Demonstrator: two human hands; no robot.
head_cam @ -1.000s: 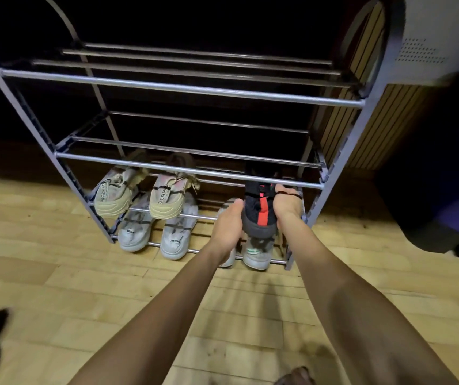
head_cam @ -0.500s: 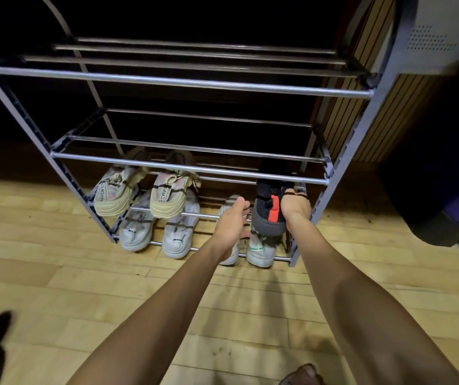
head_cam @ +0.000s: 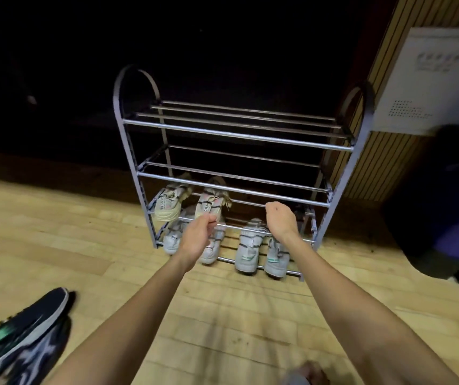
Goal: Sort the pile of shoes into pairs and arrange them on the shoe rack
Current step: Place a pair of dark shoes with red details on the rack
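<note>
Shoes: none in hand. Left hand (head_cam: pixel 197 240) and right hand (head_cam: pixel 281 220) hang empty, fingers loosely curled, near the rack (head_cam: pixel 236 136). Two pale pairs fill its low tiers, probably grouped by match. Dark shoe (head_cam: pixel 25 326) lies near left on the floor, unsorted.

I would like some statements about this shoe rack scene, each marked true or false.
1. Both hands hold a shoe. False: the left hand and right hand hold nothing.
2. The top shelf of the rack carries no shoes. True.
3. Four pale shoes stand on the bottom shelf. True.
4. A dark shoe lies on the floor at the lower left. True.
5. The beige shoes are on the top shelf. False: they sit on the second shelf from the bottom.
</note>
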